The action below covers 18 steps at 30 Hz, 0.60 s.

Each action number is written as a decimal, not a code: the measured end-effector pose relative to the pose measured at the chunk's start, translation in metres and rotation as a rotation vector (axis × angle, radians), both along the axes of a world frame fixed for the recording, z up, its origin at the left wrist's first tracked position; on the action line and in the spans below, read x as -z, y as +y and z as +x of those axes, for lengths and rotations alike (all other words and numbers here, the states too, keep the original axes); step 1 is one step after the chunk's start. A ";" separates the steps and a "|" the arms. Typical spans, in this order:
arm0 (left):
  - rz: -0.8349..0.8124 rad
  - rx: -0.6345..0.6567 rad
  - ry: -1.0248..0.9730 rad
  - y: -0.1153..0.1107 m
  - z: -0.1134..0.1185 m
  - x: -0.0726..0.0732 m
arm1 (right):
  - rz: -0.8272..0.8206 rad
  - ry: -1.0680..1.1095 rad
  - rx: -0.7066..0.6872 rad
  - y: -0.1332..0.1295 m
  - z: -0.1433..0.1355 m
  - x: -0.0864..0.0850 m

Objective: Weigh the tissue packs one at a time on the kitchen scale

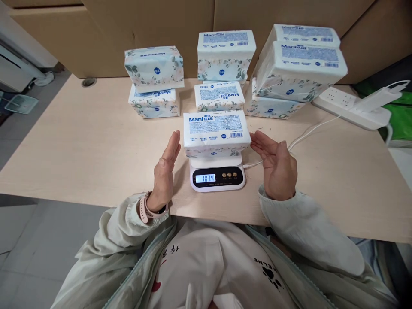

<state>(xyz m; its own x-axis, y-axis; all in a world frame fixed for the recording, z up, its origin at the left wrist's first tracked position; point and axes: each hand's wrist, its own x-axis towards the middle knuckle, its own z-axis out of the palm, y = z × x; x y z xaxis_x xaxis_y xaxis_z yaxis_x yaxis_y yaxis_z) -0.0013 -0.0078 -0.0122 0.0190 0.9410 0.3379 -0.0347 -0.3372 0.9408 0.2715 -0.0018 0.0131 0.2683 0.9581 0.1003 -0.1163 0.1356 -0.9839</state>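
A: Where is the pack [216, 134]?
B: On the scale [217, 185], whose display shows at 6 o'clock.
A: The hands?
B: Left hand [163, 171], 8 o'clock: grip wide, empty, just beside the pack. Right hand [277, 167], 4 o'clock: grip likewise; contact unclear.
A: Farther out, on the tabletop [96, 137]?
B: Stacks [156, 68] at 10, 12 and 2 o'clock; power strip [350, 107] near 3.

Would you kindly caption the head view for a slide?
Left hand and right hand flank a boxy, plastic-wrapped white floral pack on a white digital scale.
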 end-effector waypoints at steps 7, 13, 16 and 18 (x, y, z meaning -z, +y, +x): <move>-0.028 -0.007 -0.026 0.000 0.000 0.001 | -0.005 -0.002 -0.016 -0.001 -0.001 0.001; 0.007 -0.082 -0.035 0.000 0.005 -0.005 | 0.001 0.019 -0.018 -0.001 -0.002 0.000; 0.009 -0.118 -0.038 0.000 0.007 -0.007 | -0.013 -0.001 -0.004 -0.001 -0.002 0.000; 0.010 -0.133 -0.036 0.000 0.007 -0.007 | -0.012 -0.004 0.006 -0.001 -0.002 0.000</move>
